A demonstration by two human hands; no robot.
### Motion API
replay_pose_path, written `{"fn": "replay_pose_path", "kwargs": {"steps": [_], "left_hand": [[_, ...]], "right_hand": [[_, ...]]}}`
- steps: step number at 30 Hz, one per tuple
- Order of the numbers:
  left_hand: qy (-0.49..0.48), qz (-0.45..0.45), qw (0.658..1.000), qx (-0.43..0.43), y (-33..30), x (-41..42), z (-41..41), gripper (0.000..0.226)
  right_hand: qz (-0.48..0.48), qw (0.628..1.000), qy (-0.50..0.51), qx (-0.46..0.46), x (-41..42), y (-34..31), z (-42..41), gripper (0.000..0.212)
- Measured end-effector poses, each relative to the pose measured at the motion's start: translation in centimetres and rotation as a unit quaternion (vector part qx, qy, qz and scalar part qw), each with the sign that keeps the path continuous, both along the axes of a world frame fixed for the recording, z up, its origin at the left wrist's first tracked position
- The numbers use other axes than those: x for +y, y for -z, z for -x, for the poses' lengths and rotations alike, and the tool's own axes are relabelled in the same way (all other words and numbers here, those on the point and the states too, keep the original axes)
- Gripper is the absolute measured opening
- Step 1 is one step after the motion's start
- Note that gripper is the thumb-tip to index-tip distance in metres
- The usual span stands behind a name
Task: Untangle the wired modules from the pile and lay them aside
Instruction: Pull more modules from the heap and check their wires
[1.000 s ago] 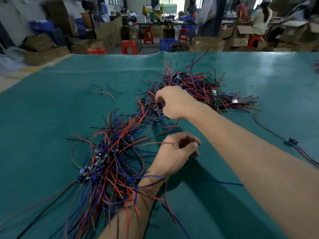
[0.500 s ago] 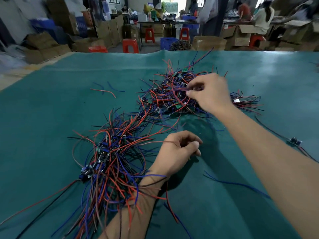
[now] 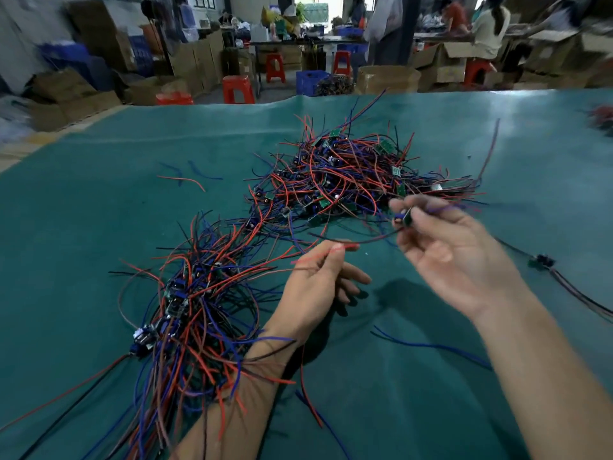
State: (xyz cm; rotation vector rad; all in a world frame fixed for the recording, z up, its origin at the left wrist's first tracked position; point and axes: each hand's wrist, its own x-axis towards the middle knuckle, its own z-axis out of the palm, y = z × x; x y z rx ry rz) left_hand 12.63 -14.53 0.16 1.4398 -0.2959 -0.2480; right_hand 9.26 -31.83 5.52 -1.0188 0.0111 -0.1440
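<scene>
A tangled pile of wired modules (image 3: 335, 180) with red, blue and black leads lies at the table's centre. My right hand (image 3: 444, 250) is raised just in front of it and pinches a small dark module (image 3: 405, 218) between thumb and fingers; its wires trail up to the right and down toward my left hand. My left hand (image 3: 318, 283) rests on the green mat and pinches a red wire (image 3: 326, 255). A second bundle of sorted modules (image 3: 185, 300) stretches along my left forearm, with wires draped over the wrist.
A green mat (image 3: 99, 210) covers the table. One separate module with dark leads (image 3: 542, 260) lies at the right. Loose wire offcuts (image 3: 185, 179) lie at the left and a blue one (image 3: 428, 345) near my right forearm. Stools, boxes and seated people stand beyond the far edge.
My right hand has pulled back from the pile toward me, lifting a module out with its wires. My left hand has opened slightly and now pinches a red wire.
</scene>
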Motion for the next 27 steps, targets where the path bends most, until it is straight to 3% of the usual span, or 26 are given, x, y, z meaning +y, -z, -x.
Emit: {"fn": "replay_pose_path", "kwargs": {"steps": [2, 6, 12, 15, 20, 24, 27], "left_hand": [[0.001, 0.02, 1.0, -0.007, 0.0, -0.1, 0.0, 0.037], [0.026, 0.036, 0.999, -0.008, -0.4, 0.0, 0.2, 0.049], [0.059, 0.025, 0.998, -0.03, 0.0, 0.8, 0.1, 0.005], [0.043, 0.049, 0.998, -0.026, 0.1, 0.6, 0.1, 0.009], [-0.005, 0.032, 0.998, -0.05, 0.5, 0.5, -0.1, 0.01], [-0.025, 0.009, 0.998, -0.054, 0.8, 0.4, -0.3, 0.012], [-0.026, -0.003, 0.998, -0.056, 1.0, 0.3, -0.5, 0.008]], "right_hand": [[-0.032, 0.998, -0.049, 0.014, 0.6, 1.3, 0.1, 0.023], [-0.01, 0.995, -0.098, 0.019, 1.7, 2.5, -0.3, 0.02], [0.029, 0.997, -0.043, 0.06, 2.3, 3.1, -0.9, 0.025], [-0.002, 0.997, -0.016, 0.069, 2.7, 3.4, -1.0, 0.03], [0.003, 0.995, 0.015, 0.096, 3.3, 3.6, -1.0, 0.004], [0.042, 0.993, 0.006, 0.111, 2.6, 3.7, -1.0, 0.027], [0.083, 0.991, 0.003, 0.102, 2.0, 3.8, -1.0, 0.032]]}}
